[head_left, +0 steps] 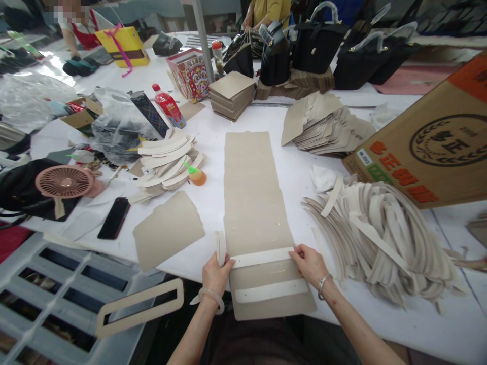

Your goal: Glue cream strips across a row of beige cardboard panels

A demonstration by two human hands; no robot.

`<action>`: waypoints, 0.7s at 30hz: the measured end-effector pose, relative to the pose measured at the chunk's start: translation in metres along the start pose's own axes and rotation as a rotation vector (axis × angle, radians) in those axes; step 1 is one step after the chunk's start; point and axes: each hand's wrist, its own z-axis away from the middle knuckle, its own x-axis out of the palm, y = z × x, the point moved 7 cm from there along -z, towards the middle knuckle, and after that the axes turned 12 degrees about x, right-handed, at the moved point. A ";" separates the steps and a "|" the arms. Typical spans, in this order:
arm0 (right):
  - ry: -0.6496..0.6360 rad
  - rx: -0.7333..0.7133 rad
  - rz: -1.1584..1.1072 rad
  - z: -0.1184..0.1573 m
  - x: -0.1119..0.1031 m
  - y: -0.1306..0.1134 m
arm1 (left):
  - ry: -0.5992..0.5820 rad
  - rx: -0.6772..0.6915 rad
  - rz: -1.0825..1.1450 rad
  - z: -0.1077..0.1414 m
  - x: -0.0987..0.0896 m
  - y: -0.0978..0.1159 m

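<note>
Hands pinch a pale strip across the panel; uneven pull could skew it.

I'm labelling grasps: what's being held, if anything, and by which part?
A white strip, by both ends: left hand at its left end, right hand at its right. The left hand also holds some loose strips by their lower part.

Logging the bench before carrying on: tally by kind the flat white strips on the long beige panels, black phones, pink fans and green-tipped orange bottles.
Flat white strips across the long beige panels: 2
Black rectangular phone: 1
Round pink plastic fan: 1
Small orange bottle with green tip: 1
Total: 5
</note>
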 end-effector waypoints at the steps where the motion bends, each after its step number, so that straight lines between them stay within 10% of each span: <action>1: -0.003 0.003 0.000 0.000 0.000 0.000 | -0.002 0.000 -0.008 0.000 -0.001 0.001; 21: -0.001 0.009 0.029 -0.001 0.002 0.002 | -0.023 0.010 -0.100 0.001 0.000 0.007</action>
